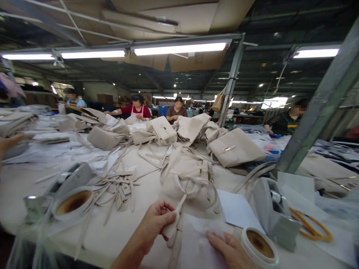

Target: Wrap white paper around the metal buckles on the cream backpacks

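My left hand (157, 219) pinches a beige leather tag (171, 224) between thumb and fingers. A narrow strap (181, 203) runs from the tag up toward a beige handbag (175, 168) lying in front of me. To its right, my right hand (226, 243) grips the edge of a thin sheet of white tissue paper (198, 239); some of its fingers are hidden. The sheet lies close to the tag. Left of the handbag is a loose pile of beige straps (122, 190).
Beige handbags (235, 147) are heaped across the table. Tape dispensers stand left (70, 179) and right (273, 209), each near a tape roll (259, 244). A stack of white paper (238, 209) and yellow-handled scissors (314, 231) lie right. A metal post (322, 93) rises there. Several co-workers sit beyond.
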{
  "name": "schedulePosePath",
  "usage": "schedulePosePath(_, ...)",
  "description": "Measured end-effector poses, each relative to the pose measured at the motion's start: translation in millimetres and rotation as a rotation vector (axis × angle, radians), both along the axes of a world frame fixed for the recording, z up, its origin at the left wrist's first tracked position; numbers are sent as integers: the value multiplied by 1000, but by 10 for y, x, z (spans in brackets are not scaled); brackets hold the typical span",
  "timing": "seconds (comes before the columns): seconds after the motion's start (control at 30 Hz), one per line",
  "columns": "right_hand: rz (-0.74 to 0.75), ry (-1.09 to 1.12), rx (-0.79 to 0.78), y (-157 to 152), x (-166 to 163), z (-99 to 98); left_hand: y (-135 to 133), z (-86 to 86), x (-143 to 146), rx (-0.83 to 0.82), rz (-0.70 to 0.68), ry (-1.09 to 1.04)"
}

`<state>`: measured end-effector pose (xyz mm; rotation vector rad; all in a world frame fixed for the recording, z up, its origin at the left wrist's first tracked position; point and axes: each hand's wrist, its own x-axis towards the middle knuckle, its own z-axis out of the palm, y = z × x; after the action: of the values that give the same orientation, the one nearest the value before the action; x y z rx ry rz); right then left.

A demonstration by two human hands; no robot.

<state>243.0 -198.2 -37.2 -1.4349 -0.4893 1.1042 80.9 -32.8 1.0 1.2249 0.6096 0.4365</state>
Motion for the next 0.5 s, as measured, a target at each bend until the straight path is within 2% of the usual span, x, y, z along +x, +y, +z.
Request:
schedulePosePath(0.1, -23, 57, 81, 252, -209, 80, -101, 11, 64, 23, -15, 3)
schedulePosePath(0.27, -40, 230, 193, 621, -397, 114, -162, -243, 116, 64, 21, 42)
schedulePosePath(0.37, -29, 311, 246, 672, -439, 94, -165, -366, 98, 125, 46, 79)
schedulePosePath(0.5, 10, 286, 289, 656, -462, 64, -160, -391, 42, 254, 54, 132)
